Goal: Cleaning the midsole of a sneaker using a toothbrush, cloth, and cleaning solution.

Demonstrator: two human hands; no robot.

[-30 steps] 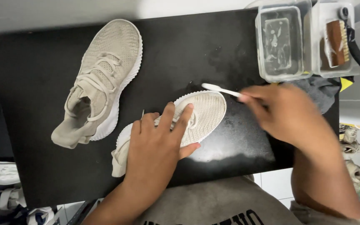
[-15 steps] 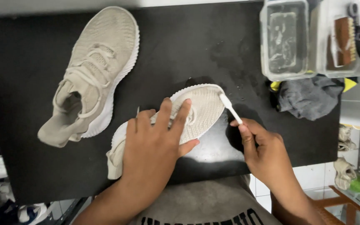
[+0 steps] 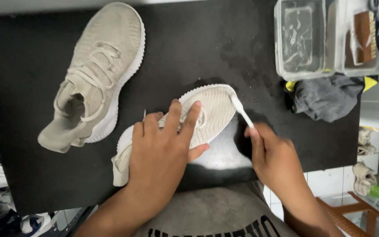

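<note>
Beige knit shoe under the hand: a pale beige knitted sneaker with a white ribbed sole (image 3: 213, 112) lies at the centre of the frame, toe toward the upper right, on the black counter (image 3: 31, 175).
Left hand: the left hand (image 3: 161, 151) lies flat on that sneaker's laces and heel, fingers (image 3: 189, 120) spread apart and pressing down, closed on nothing.
Right hand: the right hand (image 3: 273, 158), lower right of centre, has its fingers clamped on the handle of a slim white plastic toothbrush (image 3: 241, 112).
Brush head: it touches the white sole edge at the sneaker's toe.
Second shoe: a matching beige knitted sneaker (image 3: 97, 74) lies in the upper left, well apart.
Containers: two clear plastic tubs (image 3: 299, 39) stand in the upper right; the right one holds a wooden scrubbing brush (image 3: 364, 37).
Cloth: a crumpled grey cloth (image 3: 325, 98) lies just below the tubs.
</note>
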